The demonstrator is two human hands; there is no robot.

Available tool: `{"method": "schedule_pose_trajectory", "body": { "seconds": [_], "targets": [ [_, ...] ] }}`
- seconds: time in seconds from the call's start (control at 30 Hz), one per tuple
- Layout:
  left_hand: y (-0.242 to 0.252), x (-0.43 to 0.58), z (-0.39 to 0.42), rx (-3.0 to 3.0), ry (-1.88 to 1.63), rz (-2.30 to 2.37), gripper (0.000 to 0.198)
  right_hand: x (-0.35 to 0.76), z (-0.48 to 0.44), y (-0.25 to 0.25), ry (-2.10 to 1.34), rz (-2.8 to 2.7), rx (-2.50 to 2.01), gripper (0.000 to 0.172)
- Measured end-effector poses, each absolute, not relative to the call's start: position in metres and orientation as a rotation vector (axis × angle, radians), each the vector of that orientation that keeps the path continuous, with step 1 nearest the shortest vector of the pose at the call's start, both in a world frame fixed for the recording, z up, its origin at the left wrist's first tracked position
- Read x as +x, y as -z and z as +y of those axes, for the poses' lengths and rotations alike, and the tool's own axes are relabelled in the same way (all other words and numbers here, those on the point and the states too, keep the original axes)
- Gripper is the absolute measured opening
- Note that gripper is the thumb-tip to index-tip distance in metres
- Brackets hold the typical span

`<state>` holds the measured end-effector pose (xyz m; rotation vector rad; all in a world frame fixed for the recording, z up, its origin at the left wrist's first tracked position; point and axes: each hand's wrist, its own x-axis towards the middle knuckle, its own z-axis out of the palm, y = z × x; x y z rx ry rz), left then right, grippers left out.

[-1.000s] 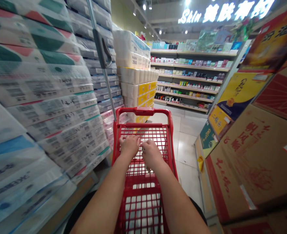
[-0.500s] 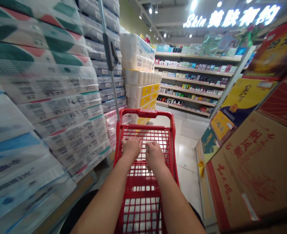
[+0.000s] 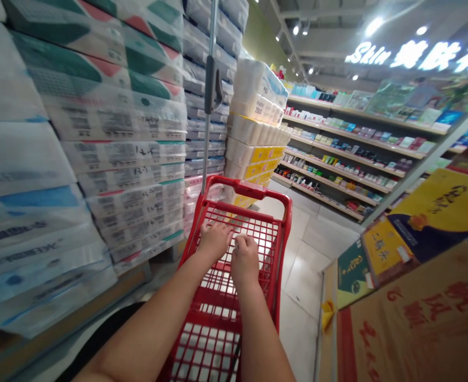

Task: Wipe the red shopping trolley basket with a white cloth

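A red plastic shopping cart (image 3: 239, 310) with a grid of square holes is in front of me, its looped red rim (image 3: 247, 189) at the far end. Over the grid, my left hand (image 3: 217, 239) is palm down with its fingers stretched forward and a little apart. Close beside it is my right hand (image 3: 245, 259), its fingers curled in; whether they hold anything is hidden. Both forearms reach across the near part of the cart. I cannot tell whether either hand touches the grid.
Tall stacks of wrapped tissue packs (image 3: 126, 127) stand on the left behind a metal pole (image 3: 206, 143). Toilet roll packs (image 3: 253, 114) are piled ahead. Cartons (image 3: 412, 313) line the right side. Stocked shelves (image 3: 349, 143) stand beyond the tiled floor (image 3: 301, 270).
My view has turned left and tilted, so the stacks and shelves sit further right in it. The cart now looks slanted. Both hands stay over the grid in much the same pose.
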<state>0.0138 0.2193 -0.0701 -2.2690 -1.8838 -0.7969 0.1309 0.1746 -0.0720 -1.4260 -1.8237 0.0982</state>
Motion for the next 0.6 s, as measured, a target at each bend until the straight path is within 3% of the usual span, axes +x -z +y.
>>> {"method": "schedule_pose_trajectory", "body": {
  "seconds": [0.2, 0.43, 0.6],
  "targets": [
    [0.072, 0.014, 0.235, -2.216, 0.772, -1.934, 0.029, 0.135, 0.203, 0.084, -0.179, -1.911, -1.301, 0.041],
    [0.072, 0.001, 0.236, -2.174, 0.677, -1.988, 0.031, 0.138, 0.215, 0.083, -0.512, -2.003, -1.083, 0.046],
    [0.074, -0.012, 0.231, -2.127, 0.716, -1.984, 0.033, 0.135, 0.212, 0.077, -0.341, -1.889, -1.299, 0.044]
  ]
}}
